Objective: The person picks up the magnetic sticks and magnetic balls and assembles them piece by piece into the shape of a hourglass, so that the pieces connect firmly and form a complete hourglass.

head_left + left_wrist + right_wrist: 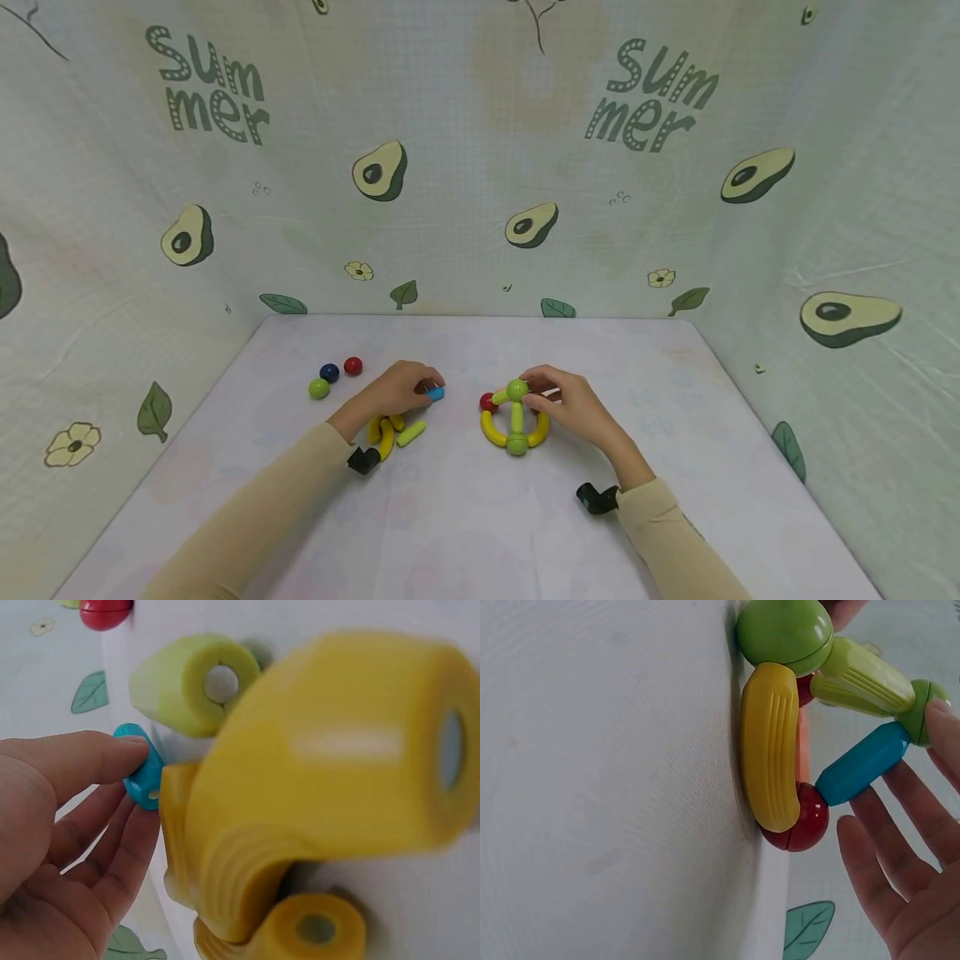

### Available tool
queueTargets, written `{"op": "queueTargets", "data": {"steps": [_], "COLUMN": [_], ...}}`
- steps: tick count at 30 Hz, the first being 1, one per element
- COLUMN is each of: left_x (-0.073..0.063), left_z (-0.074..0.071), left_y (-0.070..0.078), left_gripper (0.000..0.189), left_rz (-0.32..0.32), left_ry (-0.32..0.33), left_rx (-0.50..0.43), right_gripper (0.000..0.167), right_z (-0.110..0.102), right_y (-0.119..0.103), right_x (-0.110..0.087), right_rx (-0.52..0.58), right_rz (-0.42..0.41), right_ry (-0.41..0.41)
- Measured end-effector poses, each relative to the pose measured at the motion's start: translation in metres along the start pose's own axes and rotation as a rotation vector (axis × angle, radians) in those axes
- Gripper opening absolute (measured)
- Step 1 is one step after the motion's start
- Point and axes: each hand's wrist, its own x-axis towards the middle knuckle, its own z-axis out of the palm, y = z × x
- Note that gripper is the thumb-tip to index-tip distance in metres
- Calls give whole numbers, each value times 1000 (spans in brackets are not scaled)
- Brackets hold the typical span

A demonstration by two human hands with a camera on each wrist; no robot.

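Seven balls (353,366), five yellow arcs (770,746), two blue sticks (864,763)

Blocked, blurry and chopped-off bits galore

So in the head view, the left hand (397,389) covers one end of a short blue stick (436,393) and blocks some of the yellow curved pieces (387,437), so no clue how many there are. The right hand (567,406) hides part of the toy frame (517,419); the second blue stick (864,763) only shows from the right wrist. There, a pink stick (803,750) is mostly behind a yellow arc (769,750), and a dark red ball (805,690) barely peeks out. Left wrist cam: nearest yellow piece (322,742) is pretty blurry, and the red ball up top (105,613) gets clipped. Sleeves (262,508) run off the bottom edge.
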Motion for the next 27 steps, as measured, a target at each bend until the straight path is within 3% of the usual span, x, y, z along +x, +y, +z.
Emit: {"op": "queueTargets", "data": {"steps": [8,18,27], "left_x": [0,6,12], "left_z": [-2,4,13], "left_y": [22,61,92], "left_gripper": [33,34,34], "left_rz": [11,133,233], "left_ry": [104,276,331], "left_rx": [-89,-212,-335], "right_gripper": [30,30,30], "right_z": [3,5,6], "right_y": [3,2,1], "right_x": [0,1,1], "right_rx": [1,15,35], "right_rz": [0,31,37], "right_ry": [19,39,57]}}
